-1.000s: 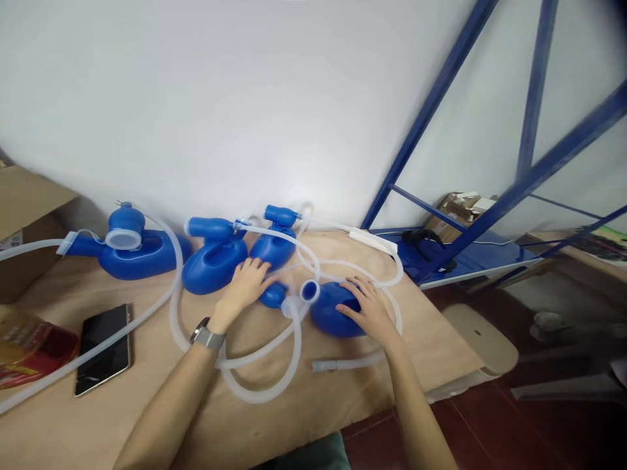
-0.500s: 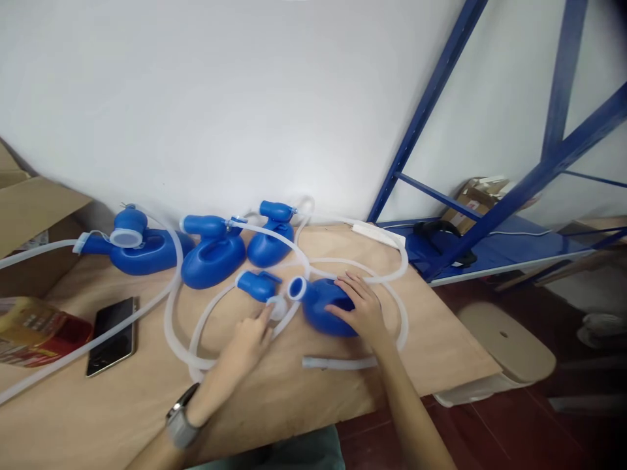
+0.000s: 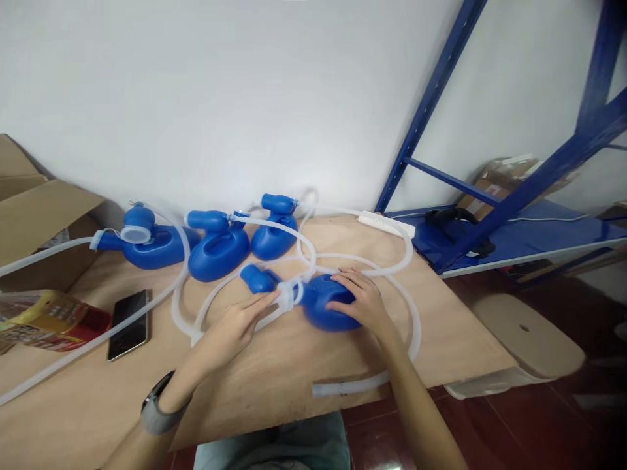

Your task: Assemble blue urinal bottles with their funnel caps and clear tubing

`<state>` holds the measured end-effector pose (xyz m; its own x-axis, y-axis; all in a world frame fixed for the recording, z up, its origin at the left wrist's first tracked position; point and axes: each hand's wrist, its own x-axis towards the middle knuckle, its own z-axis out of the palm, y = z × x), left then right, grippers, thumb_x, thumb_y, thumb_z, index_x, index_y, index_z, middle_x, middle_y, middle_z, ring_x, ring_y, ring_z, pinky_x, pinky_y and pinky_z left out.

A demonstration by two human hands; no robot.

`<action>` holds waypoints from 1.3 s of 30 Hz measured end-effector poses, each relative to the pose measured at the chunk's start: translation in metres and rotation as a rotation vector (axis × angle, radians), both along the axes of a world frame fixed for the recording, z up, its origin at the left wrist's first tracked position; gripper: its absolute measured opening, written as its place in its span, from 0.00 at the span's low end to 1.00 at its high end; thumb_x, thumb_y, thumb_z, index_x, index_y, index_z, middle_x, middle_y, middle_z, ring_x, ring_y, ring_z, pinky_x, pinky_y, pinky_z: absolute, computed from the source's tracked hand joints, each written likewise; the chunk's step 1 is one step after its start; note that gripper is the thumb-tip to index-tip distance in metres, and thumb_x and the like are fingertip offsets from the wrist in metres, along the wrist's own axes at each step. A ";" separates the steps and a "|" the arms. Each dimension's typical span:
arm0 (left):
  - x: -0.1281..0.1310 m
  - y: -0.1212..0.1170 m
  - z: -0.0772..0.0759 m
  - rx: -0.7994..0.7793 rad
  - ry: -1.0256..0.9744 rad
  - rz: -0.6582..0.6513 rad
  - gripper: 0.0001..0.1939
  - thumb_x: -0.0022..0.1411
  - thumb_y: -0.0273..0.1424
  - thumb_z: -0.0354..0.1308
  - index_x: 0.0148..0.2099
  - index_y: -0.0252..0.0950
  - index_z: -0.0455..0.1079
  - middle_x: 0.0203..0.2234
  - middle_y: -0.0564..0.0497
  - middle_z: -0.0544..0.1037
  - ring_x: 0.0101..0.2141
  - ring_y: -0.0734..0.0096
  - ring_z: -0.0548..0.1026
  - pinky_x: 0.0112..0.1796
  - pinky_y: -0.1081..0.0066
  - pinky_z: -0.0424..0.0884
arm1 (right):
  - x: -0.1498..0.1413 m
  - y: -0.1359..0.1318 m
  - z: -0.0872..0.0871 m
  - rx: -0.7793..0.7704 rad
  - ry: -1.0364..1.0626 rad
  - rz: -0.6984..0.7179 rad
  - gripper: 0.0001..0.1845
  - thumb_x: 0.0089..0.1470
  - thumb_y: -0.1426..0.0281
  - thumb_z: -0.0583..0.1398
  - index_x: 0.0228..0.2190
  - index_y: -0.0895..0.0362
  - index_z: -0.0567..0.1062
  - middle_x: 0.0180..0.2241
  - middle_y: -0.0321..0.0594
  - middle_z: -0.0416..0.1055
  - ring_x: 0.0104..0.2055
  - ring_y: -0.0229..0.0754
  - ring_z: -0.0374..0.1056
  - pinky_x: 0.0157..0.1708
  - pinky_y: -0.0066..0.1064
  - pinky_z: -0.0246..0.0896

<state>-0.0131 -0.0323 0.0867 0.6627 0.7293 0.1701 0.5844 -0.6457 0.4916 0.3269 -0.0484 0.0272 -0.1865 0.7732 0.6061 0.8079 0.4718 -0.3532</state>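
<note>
My right hand [image 3: 359, 297] is wrapped over the handle of a blue plastic urinal bottle [image 3: 318, 303] lying on the table. Between the fingers of my left hand [image 3: 245, 320] is a translucent white cap [image 3: 285, 297], held at the bottle's white-rimmed mouth. Whether the cap is seated cannot be made out. Just behind the cap lies a loose blue spout piece [image 3: 258, 279] with a clear hose near it. Towards the table's front edge is the free end of a clear hose [image 3: 337, 388], its other part passing behind my right forearm.
Several more blue urinal bottles [image 3: 219, 251] with hoses stand along the wall. A phone [image 3: 130, 324], a food packet [image 3: 53, 320] and a cardboard box [image 3: 53, 215] are at the left. A white power strip [image 3: 385, 223], a blue metal rack [image 3: 431, 111] and a beige stool [image 3: 529, 333] are at the right.
My left hand has brought the white cap up and right, onto the bottle's mouth. My right hand keeps its hold on the bottle. The free hose end now lies nearer the front edge.
</note>
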 end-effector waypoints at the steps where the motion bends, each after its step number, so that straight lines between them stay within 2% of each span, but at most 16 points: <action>1: 0.006 0.004 -0.002 -0.004 0.001 0.001 0.30 0.72 0.22 0.43 0.71 0.46 0.64 0.65 0.47 0.74 0.61 0.58 0.75 0.59 0.57 0.74 | 0.000 0.000 0.000 -0.027 0.000 0.011 0.27 0.56 0.50 0.70 0.51 0.51 0.81 0.51 0.48 0.81 0.57 0.58 0.76 0.65 0.54 0.65; 3: 0.017 0.010 -0.004 -0.014 -0.046 0.006 0.25 0.73 0.26 0.45 0.67 0.43 0.69 0.66 0.44 0.72 0.63 0.56 0.74 0.61 0.55 0.73 | -0.001 0.000 0.001 -0.063 -0.002 0.023 0.28 0.54 0.50 0.71 0.52 0.50 0.81 0.50 0.46 0.81 0.55 0.57 0.77 0.66 0.54 0.64; 5: 0.026 0.014 -0.004 -0.078 -0.118 0.017 0.17 0.73 0.35 0.53 0.60 0.40 0.73 0.67 0.42 0.71 0.64 0.52 0.72 0.61 0.54 0.72 | -0.001 -0.001 0.001 -0.080 -0.007 0.022 0.29 0.53 0.50 0.72 0.52 0.48 0.81 0.49 0.44 0.82 0.53 0.57 0.77 0.66 0.54 0.63; 7: 0.031 0.015 -0.005 -0.158 -0.170 0.049 0.20 0.68 0.42 0.62 0.57 0.40 0.73 0.64 0.41 0.74 0.62 0.50 0.75 0.59 0.55 0.74 | -0.002 -0.001 0.001 -0.089 -0.014 0.013 0.28 0.53 0.50 0.72 0.52 0.48 0.81 0.49 0.43 0.82 0.53 0.57 0.77 0.66 0.54 0.64; 8: 0.033 0.016 -0.006 -0.183 -0.182 0.073 0.24 0.66 0.43 0.64 0.60 0.40 0.71 0.63 0.41 0.76 0.60 0.49 0.76 0.56 0.57 0.76 | -0.002 0.000 0.001 -0.089 -0.017 0.010 0.28 0.53 0.50 0.72 0.52 0.48 0.81 0.48 0.43 0.82 0.54 0.58 0.76 0.65 0.53 0.65; 10: 0.036 0.015 -0.010 -0.165 -0.182 0.095 0.31 0.67 0.42 0.64 0.69 0.41 0.64 0.61 0.43 0.78 0.58 0.51 0.78 0.53 0.59 0.79 | -0.002 0.001 0.002 -0.081 -0.020 0.020 0.28 0.53 0.49 0.71 0.51 0.50 0.81 0.47 0.45 0.82 0.53 0.58 0.76 0.62 0.51 0.67; 12: 0.038 0.014 -0.015 -0.074 -0.159 0.067 0.34 0.70 0.41 0.62 0.73 0.42 0.60 0.61 0.44 0.78 0.58 0.52 0.78 0.54 0.60 0.79 | -0.001 0.002 0.004 -0.071 -0.022 0.049 0.27 0.54 0.49 0.70 0.50 0.51 0.82 0.45 0.46 0.82 0.51 0.58 0.76 0.58 0.49 0.70; 16: 0.042 0.009 -0.027 0.146 -0.084 0.012 0.30 0.73 0.40 0.58 0.73 0.41 0.60 0.65 0.42 0.72 0.62 0.52 0.75 0.58 0.58 0.76 | -0.002 0.003 0.007 -0.107 -0.031 0.054 0.26 0.56 0.48 0.68 0.49 0.51 0.82 0.45 0.46 0.81 0.48 0.56 0.77 0.53 0.45 0.71; 20: 0.047 0.006 -0.034 0.311 -0.007 0.029 0.30 0.77 0.39 0.52 0.75 0.40 0.55 0.68 0.38 0.69 0.62 0.50 0.74 0.55 0.58 0.79 | -0.002 0.003 0.008 -0.156 -0.035 0.021 0.26 0.57 0.47 0.68 0.49 0.50 0.82 0.47 0.46 0.81 0.49 0.56 0.77 0.52 0.44 0.70; 23: 0.047 0.015 -0.029 0.334 0.019 -0.027 0.30 0.77 0.39 0.50 0.75 0.39 0.53 0.67 0.37 0.70 0.60 0.52 0.77 0.55 0.60 0.79 | -0.002 0.003 0.008 -0.157 -0.040 0.002 0.26 0.57 0.47 0.67 0.49 0.51 0.82 0.46 0.47 0.81 0.49 0.57 0.77 0.51 0.44 0.71; 27: 0.044 0.035 -0.013 0.254 0.087 -0.174 0.30 0.76 0.39 0.53 0.75 0.39 0.54 0.66 0.37 0.71 0.56 0.52 0.80 0.54 0.59 0.78 | -0.001 0.006 0.008 -0.155 -0.011 0.010 0.26 0.56 0.47 0.68 0.48 0.51 0.82 0.45 0.47 0.81 0.48 0.57 0.77 0.51 0.44 0.71; 29: 0.044 0.040 -0.009 0.235 0.111 -0.192 0.31 0.76 0.38 0.54 0.75 0.39 0.54 0.65 0.35 0.71 0.55 0.51 0.81 0.53 0.58 0.78 | -0.001 0.008 0.008 -0.170 0.019 0.004 0.26 0.54 0.48 0.70 0.47 0.51 0.82 0.45 0.46 0.82 0.48 0.57 0.78 0.51 0.44 0.72; 33: 0.053 0.028 -0.015 0.292 0.179 -0.088 0.32 0.77 0.36 0.52 0.76 0.36 0.49 0.65 0.31 0.71 0.53 0.48 0.81 0.50 0.57 0.79 | -0.004 0.010 0.010 -0.206 0.042 -0.041 0.26 0.51 0.48 0.71 0.46 0.50 0.82 0.45 0.44 0.82 0.46 0.55 0.79 0.48 0.43 0.72; 36: 0.065 0.010 -0.027 0.368 0.214 0.033 0.32 0.77 0.30 0.49 0.76 0.31 0.45 0.67 0.27 0.67 0.58 0.46 0.77 0.50 0.57 0.79 | -0.008 0.008 0.013 -0.223 0.052 -0.064 0.26 0.50 0.50 0.72 0.46 0.51 0.82 0.45 0.44 0.82 0.47 0.55 0.79 0.48 0.43 0.72; 39: 0.073 -0.002 -0.031 0.398 0.228 0.134 0.31 0.76 0.28 0.48 0.76 0.30 0.47 0.69 0.27 0.64 0.62 0.46 0.73 0.52 0.58 0.78 | -0.011 0.006 0.021 -0.291 0.062 -0.100 0.28 0.48 0.50 0.73 0.47 0.51 0.82 0.48 0.46 0.82 0.51 0.58 0.78 0.52 0.46 0.70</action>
